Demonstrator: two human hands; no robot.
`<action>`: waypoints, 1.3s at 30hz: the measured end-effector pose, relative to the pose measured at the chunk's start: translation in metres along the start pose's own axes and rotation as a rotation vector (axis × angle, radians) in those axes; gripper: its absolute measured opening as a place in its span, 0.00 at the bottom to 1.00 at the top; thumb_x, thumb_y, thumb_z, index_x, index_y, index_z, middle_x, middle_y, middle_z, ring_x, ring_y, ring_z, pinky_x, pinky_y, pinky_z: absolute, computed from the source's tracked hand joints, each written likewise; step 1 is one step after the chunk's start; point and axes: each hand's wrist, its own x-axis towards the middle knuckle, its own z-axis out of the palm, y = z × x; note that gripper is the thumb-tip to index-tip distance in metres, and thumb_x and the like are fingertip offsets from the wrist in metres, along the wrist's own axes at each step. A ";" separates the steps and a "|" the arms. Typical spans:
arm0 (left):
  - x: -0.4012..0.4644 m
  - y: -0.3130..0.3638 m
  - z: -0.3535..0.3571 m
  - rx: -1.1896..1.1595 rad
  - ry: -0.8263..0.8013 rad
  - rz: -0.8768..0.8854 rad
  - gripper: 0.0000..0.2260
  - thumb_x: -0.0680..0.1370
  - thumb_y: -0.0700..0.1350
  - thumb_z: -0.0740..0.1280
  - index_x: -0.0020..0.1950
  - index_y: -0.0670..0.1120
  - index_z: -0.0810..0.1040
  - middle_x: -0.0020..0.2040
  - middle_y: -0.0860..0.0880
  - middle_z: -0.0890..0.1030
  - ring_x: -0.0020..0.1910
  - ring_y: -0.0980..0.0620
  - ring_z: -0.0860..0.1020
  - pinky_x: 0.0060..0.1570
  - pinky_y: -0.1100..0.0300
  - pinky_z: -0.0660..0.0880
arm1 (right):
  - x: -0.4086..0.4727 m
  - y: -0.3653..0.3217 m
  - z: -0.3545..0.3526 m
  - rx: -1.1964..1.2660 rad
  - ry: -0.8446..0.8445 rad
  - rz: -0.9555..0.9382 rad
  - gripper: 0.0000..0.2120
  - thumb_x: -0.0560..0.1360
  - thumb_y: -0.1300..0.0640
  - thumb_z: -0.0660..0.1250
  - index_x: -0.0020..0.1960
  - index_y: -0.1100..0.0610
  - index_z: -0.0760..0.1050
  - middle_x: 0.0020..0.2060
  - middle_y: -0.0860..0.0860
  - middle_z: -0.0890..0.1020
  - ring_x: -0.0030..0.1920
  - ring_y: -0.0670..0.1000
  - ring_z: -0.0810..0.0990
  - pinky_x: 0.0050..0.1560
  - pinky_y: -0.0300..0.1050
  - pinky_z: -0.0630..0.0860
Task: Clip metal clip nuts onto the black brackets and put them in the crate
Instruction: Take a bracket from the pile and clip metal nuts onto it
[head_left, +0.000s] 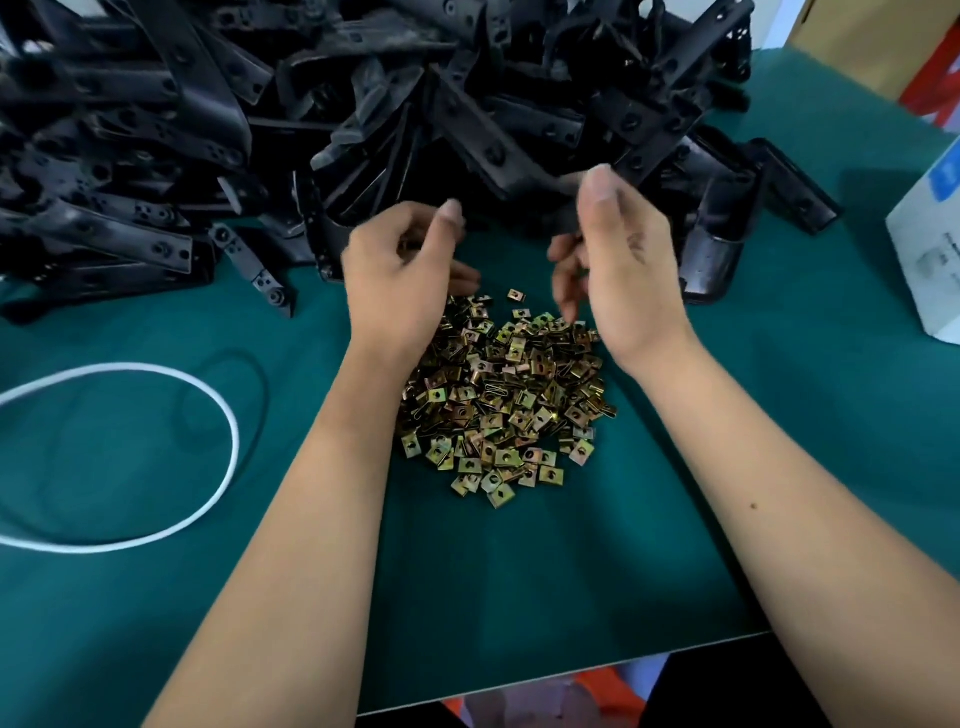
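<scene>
Both hands over green desk (156, 571). Left hand (400, 270) fingers curled, contents unclear. Right hand (618, 265) grips a black bracket (493, 150), thumb up. Clip nuts (504, 400) heaped between wrists; bracket pile (182, 130) behind.

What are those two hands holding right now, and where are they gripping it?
It cannot be told: both the left hand and right hand have curled, blurred fingers above the clip nuts.

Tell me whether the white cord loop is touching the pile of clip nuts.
Apart. The head view shows bare green mat and the left forearm between the white cord loop and the pile of clip nuts.
</scene>
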 end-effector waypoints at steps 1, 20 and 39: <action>-0.002 0.004 0.001 -0.171 -0.082 -0.080 0.13 0.82 0.53 0.65 0.52 0.44 0.83 0.45 0.44 0.86 0.39 0.43 0.86 0.39 0.51 0.84 | -0.001 0.001 0.002 -0.023 -0.063 -0.036 0.17 0.80 0.39 0.62 0.56 0.52 0.79 0.39 0.51 0.78 0.29 0.57 0.77 0.24 0.44 0.72; -0.009 0.005 0.008 -0.298 0.094 -0.157 0.02 0.79 0.40 0.73 0.46 0.44 0.83 0.44 0.47 0.85 0.48 0.49 0.83 0.60 0.46 0.80 | -0.002 0.010 0.010 -0.341 -0.151 -0.179 0.34 0.77 0.60 0.75 0.79 0.54 0.67 0.68 0.47 0.81 0.69 0.41 0.77 0.74 0.42 0.69; 0.000 0.001 -0.021 -0.787 -0.010 -0.235 0.19 0.76 0.26 0.67 0.54 0.48 0.66 0.55 0.38 0.84 0.52 0.40 0.84 0.65 0.44 0.76 | -0.001 0.009 0.012 -0.746 -0.456 -0.144 0.11 0.76 0.47 0.76 0.56 0.49 0.85 0.49 0.50 0.82 0.52 0.52 0.80 0.57 0.56 0.75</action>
